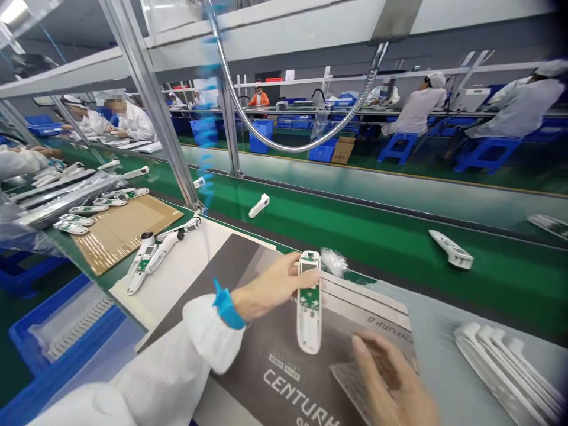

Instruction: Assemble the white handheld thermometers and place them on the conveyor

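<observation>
My left hand (277, 284) grips a white handheld thermometer housing (309, 337) by its upper part, thumb across the front. Its inner side faces me, showing a green circuit board and a small display frame near the top. The housing is upright above a dark printed cardboard sheet (248, 355). To the right, my right hand (390, 378) hovers over the sheet, fingers loosely curled and apart from the thumb, with nothing visible between them. A blue wrist strap (228, 306) circles my left wrist. Behind the housing lies a crumpled clear plastic bag (333, 262).
White housings (506, 367) are stacked at the right. Two assembled units (153, 254) lie at left, near brown cardboard (128, 228). A green conveyor belt (355, 231) carries finished-looking units (451, 249). A metal hose (284, 145) hangs overhead; a blue crate (66, 331) stands lower left. Co-workers sit beyond.
</observation>
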`<action>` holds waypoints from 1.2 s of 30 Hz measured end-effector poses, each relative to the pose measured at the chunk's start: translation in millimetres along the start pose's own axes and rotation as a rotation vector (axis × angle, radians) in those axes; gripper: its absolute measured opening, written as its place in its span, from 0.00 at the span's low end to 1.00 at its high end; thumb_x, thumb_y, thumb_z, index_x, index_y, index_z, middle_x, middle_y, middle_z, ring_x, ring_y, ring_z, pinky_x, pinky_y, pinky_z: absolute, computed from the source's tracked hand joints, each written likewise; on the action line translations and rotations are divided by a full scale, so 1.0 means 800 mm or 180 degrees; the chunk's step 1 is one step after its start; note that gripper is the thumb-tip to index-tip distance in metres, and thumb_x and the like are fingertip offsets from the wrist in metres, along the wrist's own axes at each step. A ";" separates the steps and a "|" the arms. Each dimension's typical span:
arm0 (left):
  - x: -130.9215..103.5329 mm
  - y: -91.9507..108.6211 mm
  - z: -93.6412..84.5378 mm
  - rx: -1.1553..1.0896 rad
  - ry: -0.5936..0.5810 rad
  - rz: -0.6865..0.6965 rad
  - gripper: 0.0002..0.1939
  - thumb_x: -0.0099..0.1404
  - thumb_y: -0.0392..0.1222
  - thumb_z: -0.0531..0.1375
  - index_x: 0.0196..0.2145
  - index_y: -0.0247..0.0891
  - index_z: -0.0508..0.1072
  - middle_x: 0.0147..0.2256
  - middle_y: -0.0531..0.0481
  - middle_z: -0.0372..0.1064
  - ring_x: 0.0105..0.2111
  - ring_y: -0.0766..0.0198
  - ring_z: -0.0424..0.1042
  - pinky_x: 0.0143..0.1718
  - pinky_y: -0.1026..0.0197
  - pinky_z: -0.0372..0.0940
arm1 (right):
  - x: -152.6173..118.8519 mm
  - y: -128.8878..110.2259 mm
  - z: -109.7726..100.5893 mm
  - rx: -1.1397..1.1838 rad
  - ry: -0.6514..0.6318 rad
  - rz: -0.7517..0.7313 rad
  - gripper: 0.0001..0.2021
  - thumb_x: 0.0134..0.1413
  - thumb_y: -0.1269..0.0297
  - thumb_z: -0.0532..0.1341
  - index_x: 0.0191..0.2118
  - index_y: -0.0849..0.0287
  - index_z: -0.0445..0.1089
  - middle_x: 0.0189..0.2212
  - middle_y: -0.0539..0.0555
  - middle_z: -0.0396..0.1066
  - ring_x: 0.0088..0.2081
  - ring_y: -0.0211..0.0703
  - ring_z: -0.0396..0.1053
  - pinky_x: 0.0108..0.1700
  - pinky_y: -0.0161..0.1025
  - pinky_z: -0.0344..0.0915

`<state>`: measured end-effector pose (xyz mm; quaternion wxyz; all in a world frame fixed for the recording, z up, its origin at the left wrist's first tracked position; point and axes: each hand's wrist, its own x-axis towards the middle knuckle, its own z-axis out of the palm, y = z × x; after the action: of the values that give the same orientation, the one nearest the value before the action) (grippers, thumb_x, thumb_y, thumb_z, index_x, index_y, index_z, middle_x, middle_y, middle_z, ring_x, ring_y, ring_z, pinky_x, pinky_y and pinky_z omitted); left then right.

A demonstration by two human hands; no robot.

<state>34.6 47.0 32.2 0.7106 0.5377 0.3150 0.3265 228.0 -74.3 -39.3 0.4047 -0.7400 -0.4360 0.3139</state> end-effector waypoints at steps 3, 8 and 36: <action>-0.035 -0.032 0.011 0.0478 -0.0141 -0.0108 0.12 0.64 0.44 0.62 0.42 0.36 0.68 0.36 0.48 0.70 0.32 0.62 0.72 0.36 0.57 0.68 | -0.004 -0.024 0.010 -0.0016 0.0028 -0.0983 0.15 0.59 0.48 0.59 0.44 0.52 0.71 0.43 0.55 0.75 0.42 0.48 0.73 0.41 0.41 0.70; -0.068 -0.046 0.018 0.1781 -0.0164 -0.0027 0.22 0.60 0.33 0.61 0.52 0.41 0.69 0.46 0.46 0.72 0.49 0.52 0.70 0.53 0.52 0.61 | 0.001 -0.061 0.022 -0.0644 -0.0219 -0.2389 0.05 0.64 0.63 0.57 0.41 0.52 0.70 0.40 0.52 0.73 0.40 0.43 0.69 0.42 0.40 0.61; -0.078 -0.049 -0.019 0.0389 0.0712 -0.1233 0.22 0.62 0.61 0.59 0.40 0.37 0.71 0.24 0.54 0.65 0.20 0.70 0.56 0.20 0.66 0.47 | 0.094 0.022 -0.119 -0.3447 0.1156 -0.0819 0.12 0.60 0.57 0.54 0.33 0.55 0.71 0.35 0.57 0.71 0.40 0.53 0.68 0.41 0.50 0.57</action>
<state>-9.4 -2.9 -3.5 0.6868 0.4697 0.5083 0.2219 344.3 -42.8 -17.6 0.0720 -0.8244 -0.5444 -0.1372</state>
